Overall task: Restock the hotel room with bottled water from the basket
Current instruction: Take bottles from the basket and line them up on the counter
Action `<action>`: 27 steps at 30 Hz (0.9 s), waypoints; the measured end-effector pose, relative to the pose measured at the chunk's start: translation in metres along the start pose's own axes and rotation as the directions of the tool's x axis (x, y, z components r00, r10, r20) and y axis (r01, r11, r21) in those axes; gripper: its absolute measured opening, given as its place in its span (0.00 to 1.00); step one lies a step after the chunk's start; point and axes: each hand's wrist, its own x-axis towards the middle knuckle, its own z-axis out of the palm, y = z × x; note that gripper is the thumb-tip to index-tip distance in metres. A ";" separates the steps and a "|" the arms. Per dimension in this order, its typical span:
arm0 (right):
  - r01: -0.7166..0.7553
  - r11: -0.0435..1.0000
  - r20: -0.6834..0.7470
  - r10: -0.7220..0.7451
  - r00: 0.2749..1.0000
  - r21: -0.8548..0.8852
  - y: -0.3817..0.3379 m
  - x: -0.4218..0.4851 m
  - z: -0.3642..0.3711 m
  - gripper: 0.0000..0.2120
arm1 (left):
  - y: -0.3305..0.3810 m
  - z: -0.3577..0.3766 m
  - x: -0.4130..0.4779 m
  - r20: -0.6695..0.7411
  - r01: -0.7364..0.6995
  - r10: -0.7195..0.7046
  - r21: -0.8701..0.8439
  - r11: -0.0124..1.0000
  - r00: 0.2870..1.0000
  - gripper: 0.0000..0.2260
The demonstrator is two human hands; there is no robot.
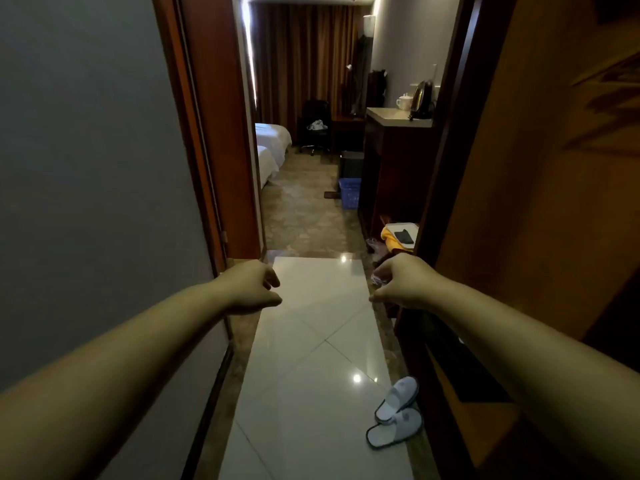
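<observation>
- The blue plastic lattice basket [349,194] stands on the patterned brown floor far down the room, on the right. It is just beside the foot of a dark wooden cabinet [394,174] and just in front of a black bin [351,163]. I cannot tell what lies in it from here.
- My view shows the left hand [249,287] stretched forward at the left edge of the doorway. Its fingers are loosely curled under, its thumb points right, and it holds nothing.
- The right hand [401,284] is stretched forward opposite it, well apart from the left, with the fingers curled downward. A scrap of clear crinkled plastic shows at its fingertips, and I cannot tell whether they pinch it or it lies behind them.
- Between the two hands runs a glossy white tiled floor [311,341] with lamp glints on it.
- Near, on the right of the tiles, lies a pair of white cloth slippers [396,414], touching each other.
- Just beyond the right hand sits a yellow and white bundle [393,237] with a flat black thing on top.
- The cabinet bears a pale countertop [388,116]; on it stand a dark kettle [423,98] and a white lidded cup [403,100].
- Far left are two white beds [272,147]. Beyond them are a black office chair [313,126] and closed brown curtains [304,53].
- A grey wall [86,150] with a reddish wooden door frame [214,133] fills the left. An orange-brown wooden panel [536,168] fills the right.
</observation>
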 end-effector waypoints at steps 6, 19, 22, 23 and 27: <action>-0.008 1.000 0.006 0.008 1.000 -0.002 -0.027 0.066 0.005 0.28 | -0.040 -0.023 0.049 0.021 0.009 -0.009 0.002 1.000 1.000 0.18; 0.056 0.998 -0.015 -0.056 0.998 -0.030 -0.059 0.162 0.021 0.24 | -0.098 -0.048 0.125 0.016 -0.031 0.031 -0.012 0.999 0.999 0.19; 0.041 0.999 -0.045 -0.041 0.998 0.004 -0.055 0.178 0.025 0.24 | -0.100 -0.047 0.145 0.007 -0.031 0.031 -0.027 0.999 0.999 0.18; 0.040 0.999 -0.055 -0.040 0.998 0.009 -0.053 0.184 0.025 0.24 | -0.101 -0.046 0.151 0.001 -0.034 0.034 -0.031 0.999 0.999 0.18; 0.023 0.999 -0.062 -0.022 0.998 0.026 -0.046 0.210 0.022 0.22 | -0.102 -0.044 0.178 0.012 -0.030 0.030 -0.023 0.999 0.999 0.18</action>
